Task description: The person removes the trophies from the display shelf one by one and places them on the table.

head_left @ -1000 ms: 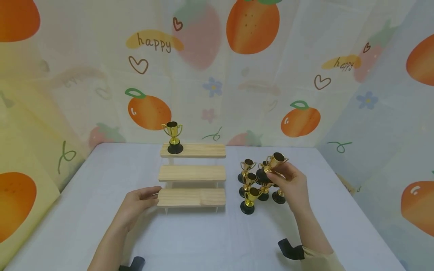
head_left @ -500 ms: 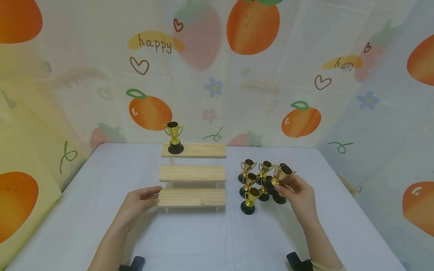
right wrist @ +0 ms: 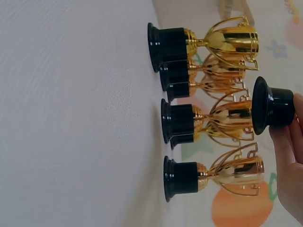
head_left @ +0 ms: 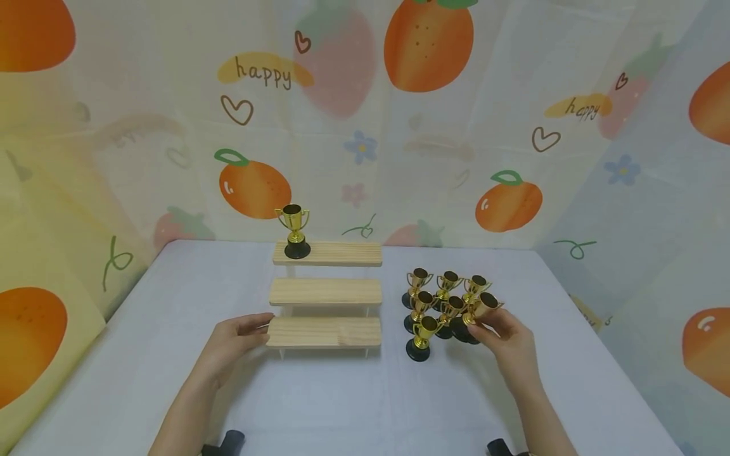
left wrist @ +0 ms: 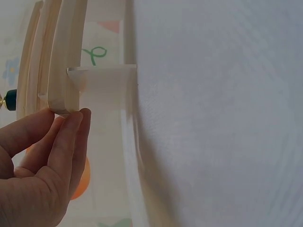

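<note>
My right hand point(head_left: 511, 347) grips a small gold trophy cup point(head_left: 485, 307) with a black base, tilted to the right. The right wrist view shows the held trophy's black base point(right wrist: 274, 105) raised off the table, level with the cups of the others. Several like trophies point(head_left: 422, 337) stand upright in a close group beside and behind it. On the left, my left hand point(head_left: 232, 345) pinches the left end of the lowest board of a three-step wooden display stand point(head_left: 325, 332), thumb point(left wrist: 35, 126) above and fingers below. One gold trophy point(head_left: 293, 228) stands at the left of the top step.
A white cloth point(head_left: 342, 405) covers the table. The stand has clear supports point(left wrist: 106, 71) under its boards. Behind the table hangs a printed curtain point(head_left: 422, 158) with oranges and hearts. A black wrist mount point(head_left: 225, 443) shows at the left forearm.
My right hand has moved right and nearer with the trophy, from over the middle of the group to its right side. The left hand keeps its grip on the stand.
</note>
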Available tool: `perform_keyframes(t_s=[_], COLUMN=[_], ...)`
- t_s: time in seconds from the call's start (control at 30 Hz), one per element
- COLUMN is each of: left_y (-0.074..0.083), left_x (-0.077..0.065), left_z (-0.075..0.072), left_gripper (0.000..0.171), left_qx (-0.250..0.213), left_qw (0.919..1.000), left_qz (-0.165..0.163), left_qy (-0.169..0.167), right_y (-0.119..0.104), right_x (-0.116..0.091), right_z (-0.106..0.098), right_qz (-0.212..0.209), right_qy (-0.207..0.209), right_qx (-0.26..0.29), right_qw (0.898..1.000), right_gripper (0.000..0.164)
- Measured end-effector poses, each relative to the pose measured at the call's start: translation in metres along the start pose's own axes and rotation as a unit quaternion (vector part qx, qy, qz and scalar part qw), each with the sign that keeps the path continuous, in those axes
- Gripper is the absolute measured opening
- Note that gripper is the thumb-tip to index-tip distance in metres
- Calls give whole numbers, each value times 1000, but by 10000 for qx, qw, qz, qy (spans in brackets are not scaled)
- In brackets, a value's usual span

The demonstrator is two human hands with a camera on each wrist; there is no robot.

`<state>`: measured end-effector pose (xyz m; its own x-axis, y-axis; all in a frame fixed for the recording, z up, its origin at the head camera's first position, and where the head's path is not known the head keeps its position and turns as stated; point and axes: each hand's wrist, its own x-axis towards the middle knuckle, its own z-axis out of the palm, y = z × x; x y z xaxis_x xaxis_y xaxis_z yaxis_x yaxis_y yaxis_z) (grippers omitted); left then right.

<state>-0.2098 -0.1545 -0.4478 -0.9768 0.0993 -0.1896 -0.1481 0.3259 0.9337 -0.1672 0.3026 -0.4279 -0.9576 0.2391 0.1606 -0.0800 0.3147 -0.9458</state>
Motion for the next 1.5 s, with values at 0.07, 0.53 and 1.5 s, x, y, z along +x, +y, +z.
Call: perform_keyframes(t_s=[0.07,0.53,1.5], left_y=[0,0,-1], left_x=[0,1,1], left_z=[0,1,1], left_gripper=[49,49,50], left_qx=[-10,56,0], left_qw=[10000,10000,10000], left_qz=[-6,-33,-12], left_qy=[-4,32,-7], right_y=[2,20,48], right_x=[0,-2,8], right_z=[-1,3,4], right_qz=[12,-90,272], right_qy=[-8,-718,-1293], right_qx=[114,-103,-319], right_qw=[9999,9973,9907], right_gripper=[28,32,35])
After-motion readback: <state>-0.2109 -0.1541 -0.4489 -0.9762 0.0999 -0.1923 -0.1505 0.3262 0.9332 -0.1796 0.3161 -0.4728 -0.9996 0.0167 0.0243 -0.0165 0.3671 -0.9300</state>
